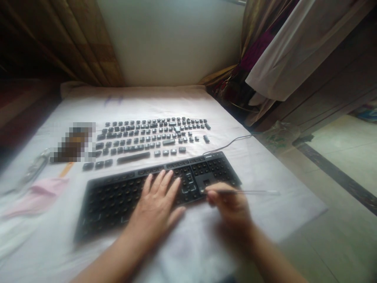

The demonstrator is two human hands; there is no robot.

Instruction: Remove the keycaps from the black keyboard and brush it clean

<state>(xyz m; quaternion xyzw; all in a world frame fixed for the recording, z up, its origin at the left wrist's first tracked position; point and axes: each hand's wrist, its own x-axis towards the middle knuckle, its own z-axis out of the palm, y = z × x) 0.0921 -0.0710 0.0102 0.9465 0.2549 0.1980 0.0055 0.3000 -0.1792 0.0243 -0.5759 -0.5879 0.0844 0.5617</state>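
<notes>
A black keyboard with its keycaps off lies at a slant on the cloth-covered table. My left hand rests flat across its middle, fingers spread, holding nothing. In a pinch, my right hand grips a slim pen-like stick over the keyboard's lower right part. The stick's near end points at the key sockets, while its thin pale end sticks out to the right; its exact kind is unclear. Behind the keyboard, the removed keycaps are laid out in rows, with the long space bar in the front row.
A pink cloth and a clear plastic item lie on the left, near a pixelated patch. The keyboard cable runs off the table's right edge. Curtains and hanging white fabric frame the back.
</notes>
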